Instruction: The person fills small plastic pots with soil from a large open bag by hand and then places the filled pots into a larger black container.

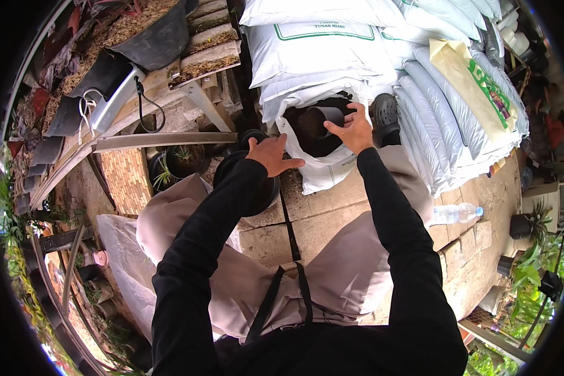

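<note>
In the head view, an open white plastic sack (326,171) of dark soil (298,123) stands in front of me. A small black plastic pot (330,121) lies tilted in the sack's mouth, with soil at its opening. My right hand (355,128) holds the pot by its side, thumb and fingers around its edge. My left hand (273,155) is spread at the sack's left edge, above black round pots (263,199). Whether it touches the sack or a pot rim I cannot tell; nothing shows in its grasp.
Full white sacks (319,56) are piled behind and to the right. A plastic bottle (456,214) lies on the paving at right. Potted seedlings (183,157), a woven bamboo panel (124,181) and a wooden bench (164,141) are at left. A black clog (386,115) is beside the sack.
</note>
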Motion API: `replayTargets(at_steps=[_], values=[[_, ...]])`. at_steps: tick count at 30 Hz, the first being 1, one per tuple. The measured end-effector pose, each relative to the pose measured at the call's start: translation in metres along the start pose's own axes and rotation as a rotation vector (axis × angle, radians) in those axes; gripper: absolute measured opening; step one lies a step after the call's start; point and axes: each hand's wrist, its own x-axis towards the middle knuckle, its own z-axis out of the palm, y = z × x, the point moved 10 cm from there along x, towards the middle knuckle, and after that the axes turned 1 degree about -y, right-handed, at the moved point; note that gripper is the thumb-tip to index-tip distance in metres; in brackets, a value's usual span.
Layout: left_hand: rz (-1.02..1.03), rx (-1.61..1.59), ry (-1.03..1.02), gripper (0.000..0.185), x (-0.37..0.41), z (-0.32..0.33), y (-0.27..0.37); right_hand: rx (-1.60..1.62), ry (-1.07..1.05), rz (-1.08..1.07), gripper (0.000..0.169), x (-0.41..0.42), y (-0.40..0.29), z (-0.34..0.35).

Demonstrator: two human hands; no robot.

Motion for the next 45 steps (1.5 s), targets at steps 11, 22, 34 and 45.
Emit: replayTargets(at_steps=[11, 22, 34, 45], values=[[0.002, 0.008, -0.018, 0.108, -0.002, 0.0, -0.004, -0.042, 0.01, -0.078, 0.089, 0.0, -0.009, -0.005], [-0.019, 0.033, -0.006, 0.109, -0.01, -0.001, -0.014, -0.06, 0.044, -0.125, 0.088, -0.002, -0.016, -0.014], [-0.006, -0.079, 0.248, 0.081, -0.048, -0.045, -0.059, 0.399, -0.136, 0.138, 0.084, -0.008, -0.02, 0.008], [-0.124, -0.086, 0.32, 0.063, -0.115, -0.039, -0.141, 0.361, -0.453, -0.214, 0.09, -0.072, -0.139, 0.064]])
